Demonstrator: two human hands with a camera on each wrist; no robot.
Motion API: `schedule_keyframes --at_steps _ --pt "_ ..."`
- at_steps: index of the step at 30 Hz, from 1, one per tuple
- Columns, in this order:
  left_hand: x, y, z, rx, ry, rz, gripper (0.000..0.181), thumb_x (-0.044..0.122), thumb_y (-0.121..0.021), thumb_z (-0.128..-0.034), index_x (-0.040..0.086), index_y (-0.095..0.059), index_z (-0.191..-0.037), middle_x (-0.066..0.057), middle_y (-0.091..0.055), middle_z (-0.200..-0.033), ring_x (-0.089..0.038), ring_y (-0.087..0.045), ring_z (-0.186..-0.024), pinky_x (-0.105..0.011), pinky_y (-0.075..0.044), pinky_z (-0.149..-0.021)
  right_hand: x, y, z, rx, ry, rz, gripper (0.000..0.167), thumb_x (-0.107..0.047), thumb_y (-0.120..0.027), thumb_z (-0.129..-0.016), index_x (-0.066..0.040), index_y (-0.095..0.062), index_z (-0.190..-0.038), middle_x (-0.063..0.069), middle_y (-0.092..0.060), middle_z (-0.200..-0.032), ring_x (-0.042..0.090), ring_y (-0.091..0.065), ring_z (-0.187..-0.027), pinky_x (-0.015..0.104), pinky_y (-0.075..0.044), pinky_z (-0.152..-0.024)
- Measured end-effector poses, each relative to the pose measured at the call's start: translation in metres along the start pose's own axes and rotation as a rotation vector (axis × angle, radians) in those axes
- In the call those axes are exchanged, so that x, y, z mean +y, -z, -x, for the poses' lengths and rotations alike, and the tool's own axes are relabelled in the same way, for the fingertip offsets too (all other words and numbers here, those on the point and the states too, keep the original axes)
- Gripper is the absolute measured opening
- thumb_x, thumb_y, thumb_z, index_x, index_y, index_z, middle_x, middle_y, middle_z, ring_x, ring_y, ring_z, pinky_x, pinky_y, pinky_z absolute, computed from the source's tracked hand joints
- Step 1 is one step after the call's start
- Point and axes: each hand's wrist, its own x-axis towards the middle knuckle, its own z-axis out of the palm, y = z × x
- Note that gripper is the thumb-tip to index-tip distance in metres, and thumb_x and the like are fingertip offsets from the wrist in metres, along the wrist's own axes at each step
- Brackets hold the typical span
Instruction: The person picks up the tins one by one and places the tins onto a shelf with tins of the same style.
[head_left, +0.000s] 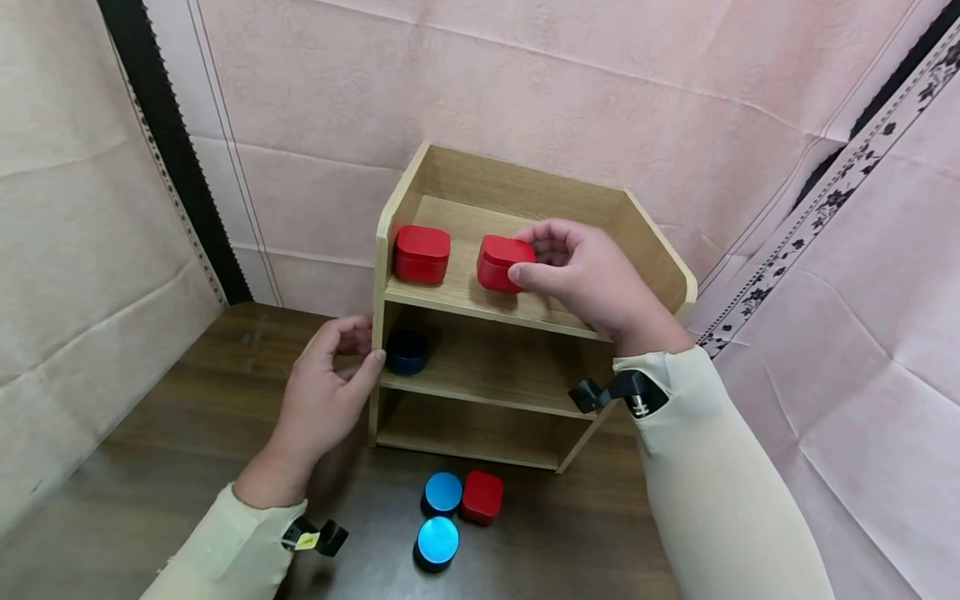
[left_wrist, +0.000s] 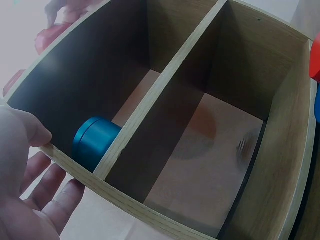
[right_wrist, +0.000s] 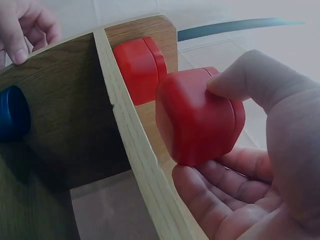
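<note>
A small wooden shelf [head_left: 480, 392] with several levels stands in the middle. My right hand [head_left: 592, 275] pinches a red rounded-square box [head_left: 497, 263] between thumb and fingers, just over the top board. The right wrist view shows this lidded box [right_wrist: 192, 120] tilted in the grip. Another red box [head_left: 422, 254] stands at the left end of the top board. My left hand [head_left: 330, 383] holds the shelf's left side panel, thumb at its front edge and fingers on its outer face. Beside that thumb, a round blue tin [head_left: 407, 353] sits on the middle level.
On the dark wooden table [head_left: 585, 533] before the shelf are two round blue tins [head_left: 442, 493] and a third red box [head_left: 482, 497], grouped closely. Pale cloth [head_left: 315, 100] hangs behind the shelf and on both sides.
</note>
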Motion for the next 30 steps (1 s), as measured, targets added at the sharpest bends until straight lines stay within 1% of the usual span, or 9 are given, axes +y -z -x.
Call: schedule_keyframes --at_steps 7,16,24,30 --pt "0.000 0.001 0.001 0.007 0.004 0.002 0.039 0.015 -0.073 -0.1102 0.009 -0.062 -0.147 -0.011 -0.068 -0.131 -0.020 -0.064 -0.118 -0.013 -0.061 -0.088 -0.004 -0.009 -0.011 -0.044 -0.014 0.014 0.041 -0.024 -0.085 -0.099 -0.014 -0.071 -0.136 0.009 -0.075 -0.130 0.026 -0.073 -0.115 0.031 -0.060 -0.093" --pt "0.000 0.000 0.000 -0.004 0.009 0.008 0.040 0.016 -0.073 -0.1100 0.010 -0.061 -0.148 -0.011 -0.067 -0.132 -0.023 -0.065 -0.120 -0.013 -0.061 -0.088 -0.002 -0.011 -0.012 -0.030 -0.038 0.049 0.039 -0.026 -0.084 -0.099 -0.017 -0.071 -0.135 0.008 -0.075 -0.131 0.026 -0.070 -0.118 0.039 -0.056 -0.097" --pt "0.001 0.000 0.000 -0.013 0.024 -0.007 0.041 0.017 -0.074 -0.1100 0.012 -0.061 -0.149 -0.009 -0.067 -0.133 -0.023 -0.065 -0.121 -0.025 -0.065 -0.091 -0.001 -0.013 -0.011 -0.029 -0.025 0.076 0.040 -0.028 -0.085 -0.099 -0.016 -0.071 -0.134 0.009 -0.074 -0.130 0.027 -0.070 -0.117 0.040 -0.055 -0.098" --pt "0.001 0.001 0.000 -0.014 0.030 -0.006 0.041 0.017 -0.074 -0.1099 0.012 -0.061 -0.149 -0.009 -0.067 -0.133 -0.023 -0.065 -0.121 -0.019 -0.063 -0.090 0.001 -0.014 -0.013 -0.035 -0.013 0.075 0.041 -0.025 -0.086 -0.098 -0.016 -0.071 -0.135 0.009 -0.074 -0.130 0.026 -0.071 -0.117 0.037 -0.057 -0.097"
